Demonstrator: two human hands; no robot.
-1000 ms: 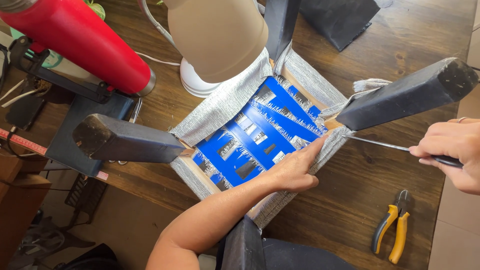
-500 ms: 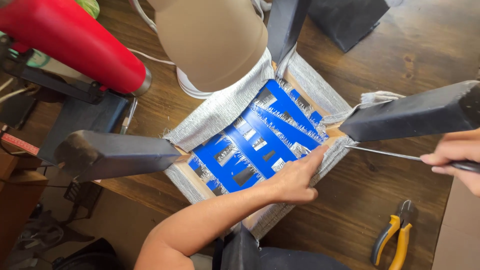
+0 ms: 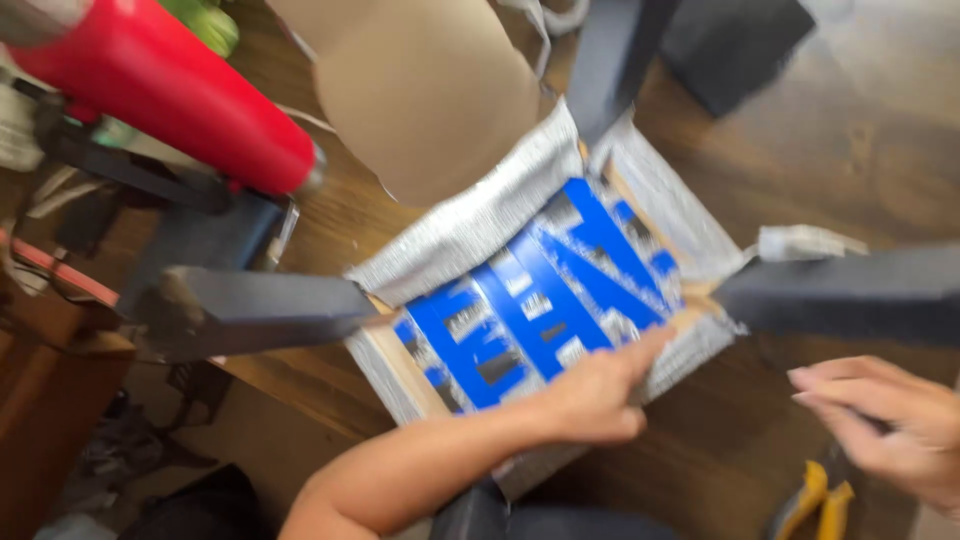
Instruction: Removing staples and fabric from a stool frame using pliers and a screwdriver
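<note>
Blue-patterned seat panel (image 3: 545,300) lies upturned on the wooden surface (image 3: 860,160), long axis running diagonally. Left hand (image 3: 595,400) presses flat on its near edge, grip holding nothing. Right hand (image 3: 885,425) hovers just right; its grip I cannot tell, blurred.

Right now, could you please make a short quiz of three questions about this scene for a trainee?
1. True or false: the left hand rests on the blue patterned panel.
2. What lies on the wooden table near the right hand? A) yellow-handled pliers B) a hammer C) a cup
3. What colour is the cylinder at upper left?

Key: 1 true; 2 A, the pliers; 3 red.
</note>
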